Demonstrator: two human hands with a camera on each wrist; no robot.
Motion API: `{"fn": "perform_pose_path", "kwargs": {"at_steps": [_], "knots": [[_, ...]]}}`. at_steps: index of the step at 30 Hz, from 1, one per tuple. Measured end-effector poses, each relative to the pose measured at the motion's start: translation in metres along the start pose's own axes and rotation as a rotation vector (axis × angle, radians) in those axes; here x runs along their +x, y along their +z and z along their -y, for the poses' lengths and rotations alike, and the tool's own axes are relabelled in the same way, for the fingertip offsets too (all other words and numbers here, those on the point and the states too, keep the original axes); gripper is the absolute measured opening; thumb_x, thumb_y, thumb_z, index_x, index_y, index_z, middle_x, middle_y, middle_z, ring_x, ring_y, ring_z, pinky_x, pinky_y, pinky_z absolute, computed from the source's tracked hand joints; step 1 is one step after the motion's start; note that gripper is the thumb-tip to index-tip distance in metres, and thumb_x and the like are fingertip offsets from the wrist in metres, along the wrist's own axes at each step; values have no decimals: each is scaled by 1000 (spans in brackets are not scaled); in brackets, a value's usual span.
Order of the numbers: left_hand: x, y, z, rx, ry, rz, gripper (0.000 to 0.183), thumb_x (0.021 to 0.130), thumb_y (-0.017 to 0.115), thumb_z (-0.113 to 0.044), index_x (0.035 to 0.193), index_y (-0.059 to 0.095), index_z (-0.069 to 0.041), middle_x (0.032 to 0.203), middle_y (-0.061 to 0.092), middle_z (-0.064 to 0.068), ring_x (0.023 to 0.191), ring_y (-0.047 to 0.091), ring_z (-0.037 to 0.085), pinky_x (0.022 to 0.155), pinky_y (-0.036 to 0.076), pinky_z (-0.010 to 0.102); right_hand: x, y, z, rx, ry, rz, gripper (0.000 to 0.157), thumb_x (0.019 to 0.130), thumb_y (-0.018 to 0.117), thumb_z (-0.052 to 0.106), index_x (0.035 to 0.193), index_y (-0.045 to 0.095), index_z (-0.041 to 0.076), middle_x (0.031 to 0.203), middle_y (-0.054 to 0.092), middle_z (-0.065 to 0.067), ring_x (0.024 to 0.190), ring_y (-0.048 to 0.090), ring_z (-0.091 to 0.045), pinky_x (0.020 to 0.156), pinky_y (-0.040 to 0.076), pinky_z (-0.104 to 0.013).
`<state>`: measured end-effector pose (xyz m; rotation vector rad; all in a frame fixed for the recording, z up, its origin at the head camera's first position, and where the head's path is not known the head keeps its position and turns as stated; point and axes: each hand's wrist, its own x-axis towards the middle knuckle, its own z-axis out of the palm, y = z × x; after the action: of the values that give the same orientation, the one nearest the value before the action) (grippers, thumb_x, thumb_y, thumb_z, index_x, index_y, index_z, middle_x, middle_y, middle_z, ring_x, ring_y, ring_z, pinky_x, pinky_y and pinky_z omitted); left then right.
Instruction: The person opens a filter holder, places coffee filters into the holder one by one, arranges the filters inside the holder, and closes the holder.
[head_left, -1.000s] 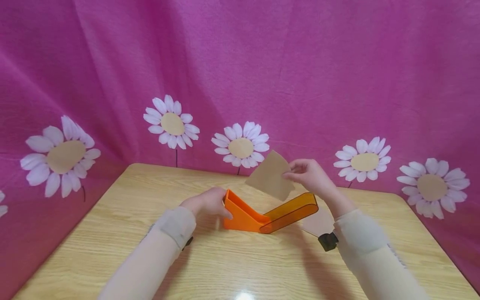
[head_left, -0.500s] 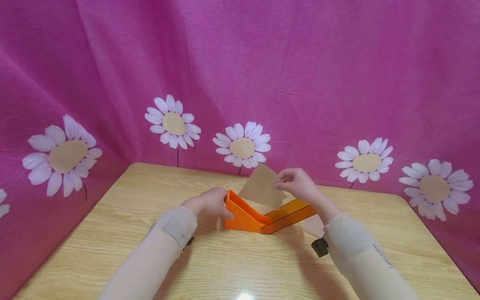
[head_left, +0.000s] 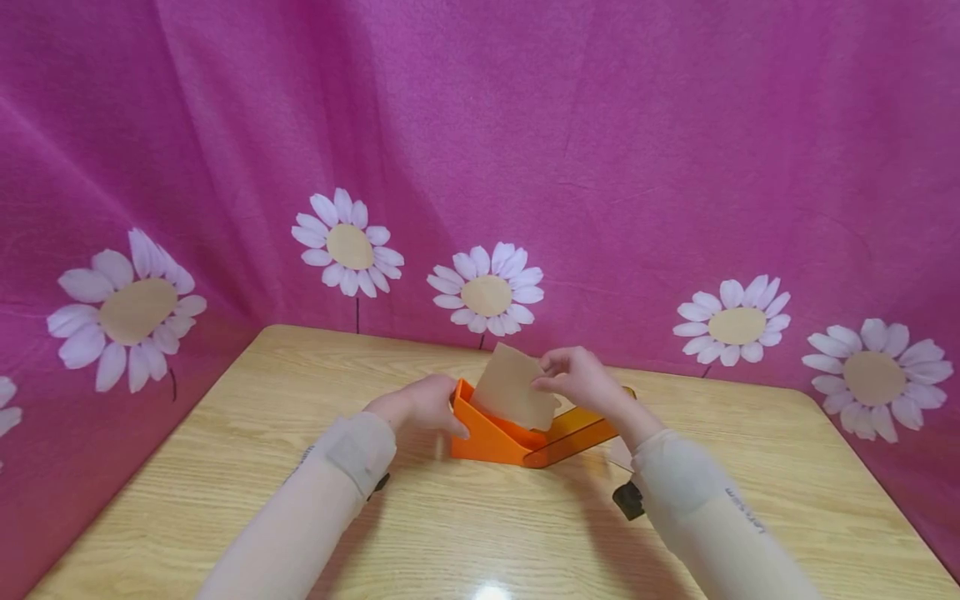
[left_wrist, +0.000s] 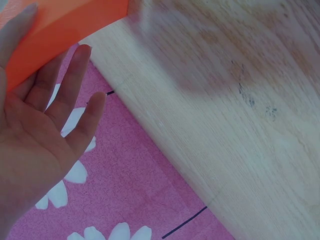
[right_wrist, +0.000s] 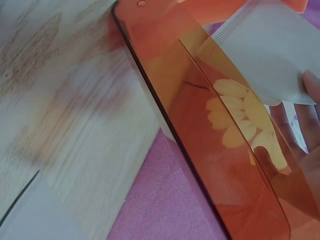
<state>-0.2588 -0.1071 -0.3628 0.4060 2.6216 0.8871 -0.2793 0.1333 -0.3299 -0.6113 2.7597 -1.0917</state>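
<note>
An orange wedge-shaped holder (head_left: 487, 440) stands mid-table with its clear orange lid (head_left: 581, 432) swung open to the right. My left hand (head_left: 438, 412) presses straight fingers against the holder's left side; in the left wrist view the flat palm (left_wrist: 45, 115) lies along the orange wall (left_wrist: 65, 25). My right hand (head_left: 546, 383) pinches a tan fan-shaped paper filter (head_left: 510, 387) by its right edge, its lower part inside the holder's open mouth. In the right wrist view the filter (right_wrist: 270, 55) shows pale behind the lid (right_wrist: 215, 135).
The wooden table (head_left: 480, 533) has rounded corners and a pink daisy-print cloth (head_left: 480, 125) behind and at both sides. Another tan filter (head_left: 619, 454) lies on the table behind my right sleeve. A black wrist camera (head_left: 628, 500) hangs under that sleeve.
My right hand has carried the filter down and to the left, from above the lid into the holder's mouth. The left hand has stayed on the holder.
</note>
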Motion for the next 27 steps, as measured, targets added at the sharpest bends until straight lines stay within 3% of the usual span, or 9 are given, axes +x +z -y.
{"fn": "perform_pose_path", "kwargs": {"at_steps": [16,27], "knots": [[2,1,2,8,6,-4,34,73,79,-14,104,63,-9,91,64,-2,83,55,16,93,46,35,6,20,-4,-90,-76,20,10,81,71,12,85,65,5,82,70,-7,82,62,-18,76,49,-33],[0,0,1,17,0,1,34,74,79,-15,103,62,-8,90,63,-1,82,55,17,91,46,34,8,34,-5,-136,-119,57,9,80,72,11,81,65,6,77,69,-3,72,58,-10,70,47,-26]]}}
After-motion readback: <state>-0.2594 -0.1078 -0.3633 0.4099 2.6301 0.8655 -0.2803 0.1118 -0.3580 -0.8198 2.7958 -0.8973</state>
